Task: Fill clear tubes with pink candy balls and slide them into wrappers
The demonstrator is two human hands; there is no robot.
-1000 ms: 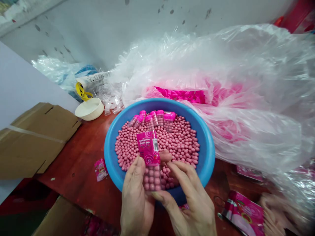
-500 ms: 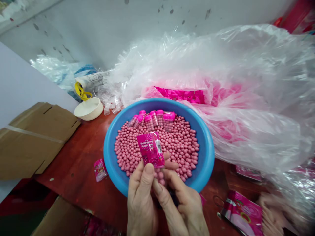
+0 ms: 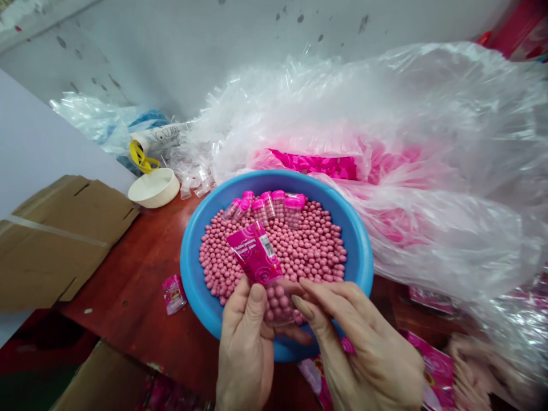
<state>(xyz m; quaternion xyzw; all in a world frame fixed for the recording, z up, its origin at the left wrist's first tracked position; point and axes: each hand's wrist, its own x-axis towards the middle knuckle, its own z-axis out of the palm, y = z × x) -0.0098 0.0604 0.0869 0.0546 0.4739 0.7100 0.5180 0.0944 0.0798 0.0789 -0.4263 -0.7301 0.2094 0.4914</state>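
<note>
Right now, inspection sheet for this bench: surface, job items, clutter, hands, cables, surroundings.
Surface: red-brown wooden table, glossy, bearing everything below.
Job's things: pink foil packet, clear lower end filled with pink balls; more lie loose in a blue plastic basin, with pink-capped clear tubes at its far side.
Clutter: clear plastic sheeting heaped behind the basin; white bowl; small pink sachet.
Hands: left hand grips the packet; right hand has fingertips at its clear end.
Cables: nothing seen.
Surroundings: stained grey wall; cardboard box at left.
</note>
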